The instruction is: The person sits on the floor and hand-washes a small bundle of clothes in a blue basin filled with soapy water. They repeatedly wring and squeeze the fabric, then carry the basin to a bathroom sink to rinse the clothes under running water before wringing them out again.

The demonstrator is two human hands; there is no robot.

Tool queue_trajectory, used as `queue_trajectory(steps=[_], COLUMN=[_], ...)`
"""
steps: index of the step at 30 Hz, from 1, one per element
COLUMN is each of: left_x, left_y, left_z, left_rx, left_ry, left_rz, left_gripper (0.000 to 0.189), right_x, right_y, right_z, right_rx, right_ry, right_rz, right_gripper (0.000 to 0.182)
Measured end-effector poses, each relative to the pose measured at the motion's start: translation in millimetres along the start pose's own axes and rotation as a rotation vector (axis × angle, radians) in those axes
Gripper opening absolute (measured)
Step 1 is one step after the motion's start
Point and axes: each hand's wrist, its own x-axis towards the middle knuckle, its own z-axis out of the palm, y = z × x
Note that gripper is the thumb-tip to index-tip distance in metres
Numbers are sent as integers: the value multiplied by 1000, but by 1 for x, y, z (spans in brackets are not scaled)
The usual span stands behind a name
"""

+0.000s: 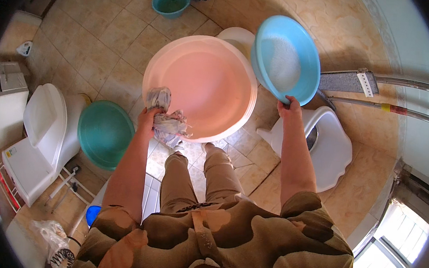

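Observation:
A bunched, pale patterned cloth (pixel 170 125) is gripped in my left hand (pixel 148 121), at the near left rim of a large pink plastic basin (pixel 207 82). Part of the cloth hangs over that rim. My right hand (pixel 291 107) holds the near rim of a light blue plastic basin (pixel 310 66), which is tilted and has white suds (pixel 282 62) inside. The blue basin is to the right of the pink one, above a pale round object (pixel 237 35) that is partly hidden.
A green basin (pixel 105 135) stands by a white toilet (pixel 45 117) on the left. A white pedestal sink (pixel 329 158) is at right, near flat mops (pixel 349 81) against the tiled wall. A small blue basin (pixel 171 2) with liquid sits on the tiled floor at the back.

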Motion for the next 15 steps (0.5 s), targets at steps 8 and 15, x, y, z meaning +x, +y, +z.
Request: queue_trajectory(steps=[8,15], left_x=[-5,-38], left_y=[9,8], left_z=[1,-33], left_rx=[-64,-329], left_ry=[-17,-95], left_rz=[-9,-37], left_gripper=[26,20], right_x=[-6,-77], right_y=[-9,-10], right_z=[-21,21], right_rx=[6,-102], right_ry=[-14,-53], right_rz=[-17,-116], right_gripper=[19,25])
